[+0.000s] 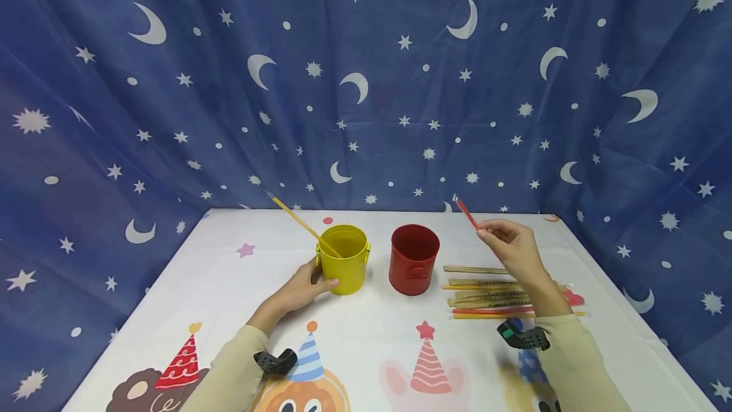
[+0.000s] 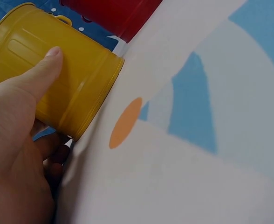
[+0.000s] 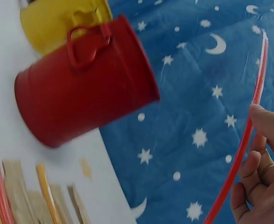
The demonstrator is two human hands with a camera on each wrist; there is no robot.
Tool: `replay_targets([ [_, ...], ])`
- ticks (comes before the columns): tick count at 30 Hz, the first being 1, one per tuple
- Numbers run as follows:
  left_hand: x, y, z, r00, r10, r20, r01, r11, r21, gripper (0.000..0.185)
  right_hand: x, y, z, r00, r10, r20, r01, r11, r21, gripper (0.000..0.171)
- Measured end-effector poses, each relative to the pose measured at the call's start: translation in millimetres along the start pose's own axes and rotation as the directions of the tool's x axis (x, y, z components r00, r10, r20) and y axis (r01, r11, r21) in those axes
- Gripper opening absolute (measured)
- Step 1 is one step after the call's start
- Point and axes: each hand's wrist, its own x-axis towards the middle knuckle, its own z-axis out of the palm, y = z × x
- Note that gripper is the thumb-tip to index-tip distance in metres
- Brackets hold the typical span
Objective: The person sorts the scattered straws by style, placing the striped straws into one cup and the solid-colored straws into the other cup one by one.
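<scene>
My right hand (image 1: pixel 515 248) has its fingers (image 3: pixel 256 170) pinched round a thin red straw (image 3: pixel 243 140), held up off the table with its free end tilted up and away toward the backdrop; the head view shows the straw (image 1: pixel 467 213) poking out above my fingertips, just right of the red bucket (image 1: pixel 413 258). My left hand (image 1: pixel 300 289) is wrapped against the side of the yellow bucket (image 1: pixel 344 259), and the left wrist view shows my thumb (image 2: pixel 37 74) pressed flat on its ribbed wall with the other fingers curled behind it, so I am gripping it where it stands. A yellow straw (image 1: pixel 302 224) leans out of that bucket, slanting up to the left. The two buckets stand side by side near the middle of the table (image 1: pixel 372 329), close but apart in the head view. Below my right hand lies a pile of sticks and straws (image 1: pixel 492 297), wooden, yellow and red, lined up roughly parallel on the party-hat tablecloth. Behind everything hangs a blue curtain (image 1: pixel 366 81) printed with moons and stars.
</scene>
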Motion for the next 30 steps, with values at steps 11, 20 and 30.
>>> replay_targets([
  [11, 3.3, 1.1, 8.3, 0.999, 0.039, 0.017, -0.038, 0.999, -0.011, 0.095, -6.8, -25.4, 2.1, 0.997, 0.073, -0.031, -0.064, 0.97, 0.237, 0.014],
  [20, 0.5, 1.6, -0.6, 0.999, 0.045, 0.018, -0.045, 0.999, 0.011, 0.095, 9.3, -61.3, 23.0, 0.999, 0.039, 0.02, -0.044, 0.922, 0.385, 0.018],
  [30, 2.4, -0.4, -4.0, 0.998, 0.051, 0.035, -0.052, 0.999, 0.013, 0.096, 28.3, -103.9, 33.2, 0.997, 0.012, 0.072, -0.045, 0.875, 0.482, 0.026],
])
